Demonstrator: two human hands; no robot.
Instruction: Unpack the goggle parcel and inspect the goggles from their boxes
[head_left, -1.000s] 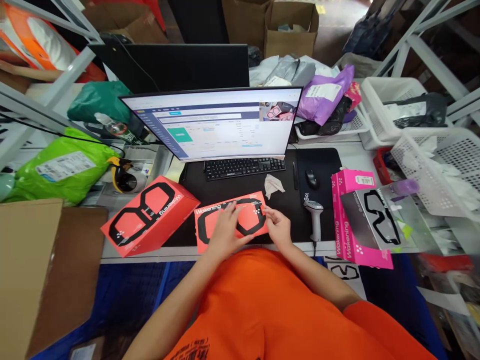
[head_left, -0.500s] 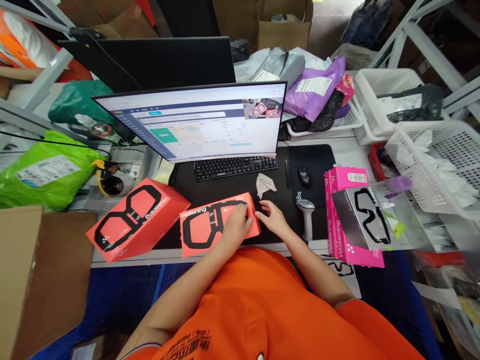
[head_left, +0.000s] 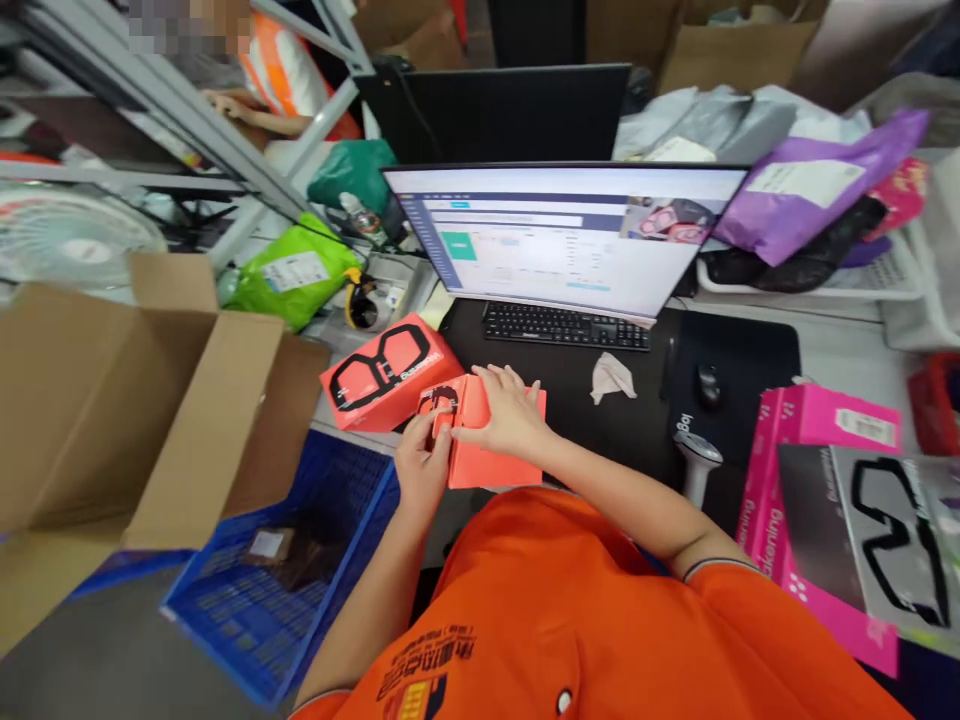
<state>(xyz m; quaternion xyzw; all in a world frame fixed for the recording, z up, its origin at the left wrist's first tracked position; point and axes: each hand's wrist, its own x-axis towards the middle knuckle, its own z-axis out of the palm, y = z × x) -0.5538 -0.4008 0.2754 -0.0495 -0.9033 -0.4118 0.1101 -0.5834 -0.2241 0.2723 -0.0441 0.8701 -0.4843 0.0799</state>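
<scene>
Both my hands hold a coral-red goggle box (head_left: 491, 455) lifted at the desk's near edge. My left hand (head_left: 421, 462) grips its left end, fingers curled round it. My right hand (head_left: 504, 415) lies across the top with the fingers wrapped over the far side. A second coral-red box (head_left: 386, 370) with a black goggle outline rests on the desk just left of it.
A monitor (head_left: 570, 235), keyboard (head_left: 564, 326), crumpled tissue (head_left: 611, 377), mouse (head_left: 707, 383) and barcode scanner (head_left: 695, 457) sit on the black mat. Pink and grey goggle boxes (head_left: 840, 500) lie right. A blue crate (head_left: 289, 565) and open cardboard carton (head_left: 112, 400) stand left.
The box has been turned and lifted toward the left. My left hand went from its top to its left end, my right hand onto its top. The view swung left.
</scene>
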